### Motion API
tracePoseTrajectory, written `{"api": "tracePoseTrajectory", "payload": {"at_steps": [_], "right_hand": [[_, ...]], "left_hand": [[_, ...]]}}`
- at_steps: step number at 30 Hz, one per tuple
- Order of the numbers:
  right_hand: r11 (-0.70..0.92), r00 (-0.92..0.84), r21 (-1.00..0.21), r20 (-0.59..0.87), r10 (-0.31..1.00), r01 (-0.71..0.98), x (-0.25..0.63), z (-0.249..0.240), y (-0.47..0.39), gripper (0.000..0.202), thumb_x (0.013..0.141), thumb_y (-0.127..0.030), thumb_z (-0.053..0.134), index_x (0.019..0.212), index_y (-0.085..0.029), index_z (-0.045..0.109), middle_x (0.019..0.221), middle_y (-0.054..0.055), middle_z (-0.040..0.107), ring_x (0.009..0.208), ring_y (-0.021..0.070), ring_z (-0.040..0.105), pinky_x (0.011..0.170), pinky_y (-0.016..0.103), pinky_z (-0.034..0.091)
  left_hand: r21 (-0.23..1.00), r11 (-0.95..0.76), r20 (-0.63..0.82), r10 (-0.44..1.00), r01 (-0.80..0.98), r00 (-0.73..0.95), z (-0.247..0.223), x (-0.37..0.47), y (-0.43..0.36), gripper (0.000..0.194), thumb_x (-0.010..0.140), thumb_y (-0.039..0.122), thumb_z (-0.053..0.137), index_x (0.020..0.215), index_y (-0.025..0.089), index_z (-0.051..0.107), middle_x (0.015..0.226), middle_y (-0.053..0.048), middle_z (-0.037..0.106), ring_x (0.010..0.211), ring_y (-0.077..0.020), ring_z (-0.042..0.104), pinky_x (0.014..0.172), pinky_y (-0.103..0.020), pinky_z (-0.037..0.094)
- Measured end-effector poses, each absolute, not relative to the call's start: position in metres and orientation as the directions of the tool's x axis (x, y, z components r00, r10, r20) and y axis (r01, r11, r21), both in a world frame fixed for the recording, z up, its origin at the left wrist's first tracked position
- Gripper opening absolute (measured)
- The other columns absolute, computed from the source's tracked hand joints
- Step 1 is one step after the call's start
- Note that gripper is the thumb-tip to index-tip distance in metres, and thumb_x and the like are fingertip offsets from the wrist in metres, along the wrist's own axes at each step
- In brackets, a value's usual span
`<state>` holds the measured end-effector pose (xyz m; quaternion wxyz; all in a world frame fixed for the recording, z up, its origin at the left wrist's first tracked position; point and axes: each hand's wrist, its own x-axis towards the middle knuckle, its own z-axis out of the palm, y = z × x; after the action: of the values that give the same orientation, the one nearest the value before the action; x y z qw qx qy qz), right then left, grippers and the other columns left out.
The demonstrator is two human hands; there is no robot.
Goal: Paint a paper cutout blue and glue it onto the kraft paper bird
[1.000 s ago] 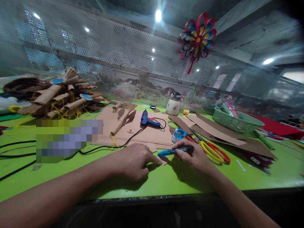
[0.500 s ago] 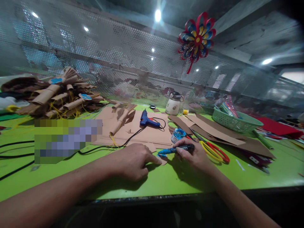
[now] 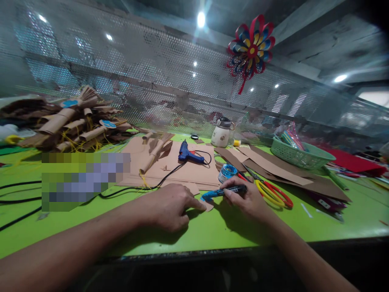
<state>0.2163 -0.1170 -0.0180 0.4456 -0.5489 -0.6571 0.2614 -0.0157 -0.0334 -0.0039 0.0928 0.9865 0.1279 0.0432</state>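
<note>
A small brown cardboard piece [image 3: 209, 207] with blue colour on it lies on the green table [image 3: 146, 239]. The index finger of my left hand [image 3: 173, 207] presses on its left side; the thumb is apart and the other fingers are curled. My right hand [image 3: 245, 200] grips a blue-and-black marker [image 3: 226, 190], its tip down at the piece's blue area. Just behind the right hand stands a small round container with blue contents [image 3: 227, 173]. Scissors with red and yellow handles [image 3: 273, 194] lie to its right.
A blue glue gun [image 3: 191, 156] rests on brown cardboard sheets [image 3: 200, 172], its black cord running left. Rolled paper bundles [image 3: 82, 123] pile up at the left. Behind stand a white flask [image 3: 221, 134] and a green basket [image 3: 304, 156]. Paper strips [image 3: 273, 166] lie at the right.
The marker has shifted very slightly left and now lies a little flatter over the piece. My left hand keeps its place on the cardboard. The whole view has drifted slightly.
</note>
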Motion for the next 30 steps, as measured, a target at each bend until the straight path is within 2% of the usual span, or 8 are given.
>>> {"api": "tracePoseTrajectory", "payload": {"at_steps": [30], "right_hand": [[0.268, -0.010, -0.845, 0.297, 0.955, 0.462, 0.2168, -0.0211, -0.1166, 0.014, 0.080, -0.029, 0.061, 0.087, -0.016, 0.062, 0.061, -0.002, 0.054, 0.055, 0.0119, 0.048, 0.053, 0.025, 0.038]], "left_hand": [[0.201, -0.948, 0.059, 0.264, 0.248, 0.963, -0.0017, -0.0161, -0.0358, 0.071, 0.065, 0.012, 0.051, 0.132, 0.034, 0.057, 0.084, -0.005, 0.068, 0.076, -0.0227, 0.060, 0.068, -0.033, 0.045]]}}
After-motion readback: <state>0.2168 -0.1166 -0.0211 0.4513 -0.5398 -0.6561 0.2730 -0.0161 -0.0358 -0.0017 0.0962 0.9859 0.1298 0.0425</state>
